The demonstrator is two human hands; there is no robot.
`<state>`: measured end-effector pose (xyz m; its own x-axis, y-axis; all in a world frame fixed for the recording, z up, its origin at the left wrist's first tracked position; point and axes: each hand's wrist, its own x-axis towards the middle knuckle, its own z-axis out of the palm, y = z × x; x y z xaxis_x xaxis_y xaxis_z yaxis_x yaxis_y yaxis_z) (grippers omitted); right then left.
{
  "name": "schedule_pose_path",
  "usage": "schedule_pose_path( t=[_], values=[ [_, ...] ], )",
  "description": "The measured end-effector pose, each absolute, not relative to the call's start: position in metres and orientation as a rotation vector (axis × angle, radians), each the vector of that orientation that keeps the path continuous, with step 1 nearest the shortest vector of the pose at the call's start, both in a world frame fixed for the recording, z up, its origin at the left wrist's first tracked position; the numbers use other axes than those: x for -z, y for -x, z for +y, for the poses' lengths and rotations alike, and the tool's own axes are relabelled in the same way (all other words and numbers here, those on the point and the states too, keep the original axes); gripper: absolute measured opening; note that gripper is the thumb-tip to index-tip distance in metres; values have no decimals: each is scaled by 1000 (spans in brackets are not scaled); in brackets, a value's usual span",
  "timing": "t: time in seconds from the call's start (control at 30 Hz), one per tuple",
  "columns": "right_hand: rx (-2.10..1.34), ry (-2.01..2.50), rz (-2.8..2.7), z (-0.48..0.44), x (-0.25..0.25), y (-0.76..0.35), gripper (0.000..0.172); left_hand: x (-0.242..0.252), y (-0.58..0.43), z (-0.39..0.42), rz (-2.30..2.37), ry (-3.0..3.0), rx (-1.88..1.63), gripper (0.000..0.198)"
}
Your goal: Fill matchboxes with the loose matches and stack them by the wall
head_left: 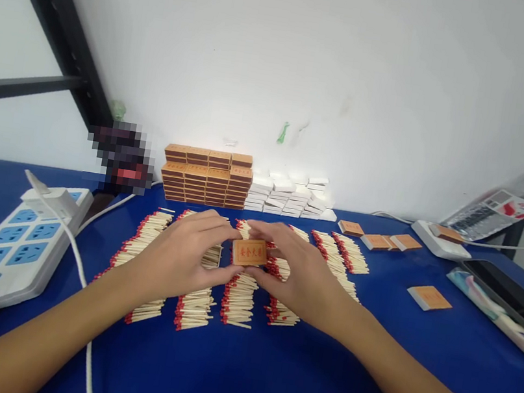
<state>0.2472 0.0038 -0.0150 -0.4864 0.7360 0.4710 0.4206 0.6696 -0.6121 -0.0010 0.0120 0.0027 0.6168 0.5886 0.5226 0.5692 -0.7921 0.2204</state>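
Note:
An orange matchbox (249, 252) with red lettering is held between my two hands, above rows of red-tipped matches (239, 301) on the blue table. At its left end are the thumb and fingers of my left hand (185, 247), closed on it. My right hand (302, 271) grips its right end with thumb and fingers. Matchsticks (212, 256) show in the gap of my left hand; whether they lie on the table or in a tray I cannot tell. Both hands hide parts of the rows.
Orange matchboxes (196, 177) are stacked against the wall beside piled white trays (286, 197). Several loose matchboxes (430, 298) lie to the right, near a black phone-like object (517, 297). A white power strip (12, 251) with a cable (79, 261) occupies the left side.

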Motion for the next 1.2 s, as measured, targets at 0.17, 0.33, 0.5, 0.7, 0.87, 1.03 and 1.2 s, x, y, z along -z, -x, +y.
schedule_pose_path(
  t=[0.17, 0.33, 0.5, 0.7, 0.87, 1.03, 1.2],
  values=[
    [-966, 1024, -1831, 8, 9, -247, 34, -7, 3, 14, 1058, -2727, -1142, 27],
    [-1231, 926, -1753, 8, 6, -244, 30, -8, 2, 15, 1025, -2750, -1146, 27],
    [-1308, 1065, -1589, 8, 5, -241, 39, -3, 3, 17, 1056, -2782, -1074, 39],
    [-1072, 1201, -1464, 32, 2, -267, 41, -14, 20, 27, 1315, -2758, -790, 45],
    [-776, 1329, -1287, 59, -2, -300, 35, -20, 33, 38, 1386, -2719, -604, 50],
    [-668, 1373, -1209, 78, 0, -323, 31, -15, 34, 45, 1372, -2672, -527, 50],
    [-605, 1500, -1134, 89, -5, -349, 25, -14, 36, 47, 1343, -2632, -502, 46]
  ],
)
